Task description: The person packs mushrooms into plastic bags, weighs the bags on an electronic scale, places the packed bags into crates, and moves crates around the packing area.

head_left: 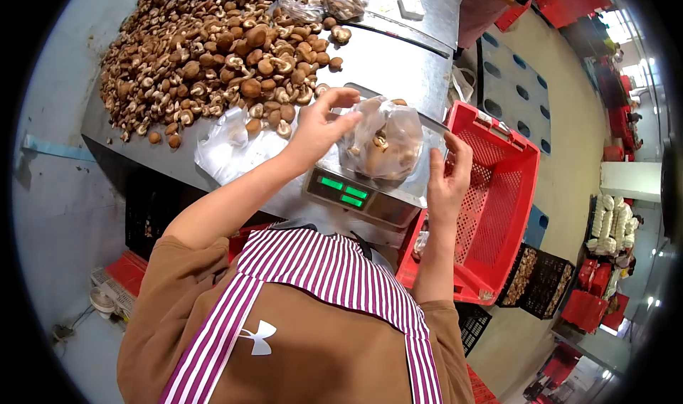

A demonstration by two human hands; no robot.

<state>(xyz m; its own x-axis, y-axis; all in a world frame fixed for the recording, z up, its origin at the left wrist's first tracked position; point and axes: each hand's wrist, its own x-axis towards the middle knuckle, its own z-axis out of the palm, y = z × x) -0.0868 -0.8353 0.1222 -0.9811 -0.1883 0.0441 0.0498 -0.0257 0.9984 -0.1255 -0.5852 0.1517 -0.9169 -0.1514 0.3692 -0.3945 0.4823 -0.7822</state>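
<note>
A clear plastic bag (390, 148) of brown mushrooms rests on the digital scale (384, 208), whose display glows green. My left hand (320, 128) is at the bag's left side, fingers and thumb apart and curved towards it; whether the fingertips touch the plastic I cannot tell. On the other side, my right hand (448, 180) is raised beside the scale's right edge with its fingers spread, apart from the bag. Thin empty plastic bags (231, 148) lie left of the scale, partly behind my left forearm.
A large heap of mushrooms (192, 55) covers the metal table's far left. Filled bags (324, 0) lie at the back. A red crate (491, 226) stands against the table's right side, with black crates (544, 283) of mushrooms beyond. Another person (484, 9) is at the back.
</note>
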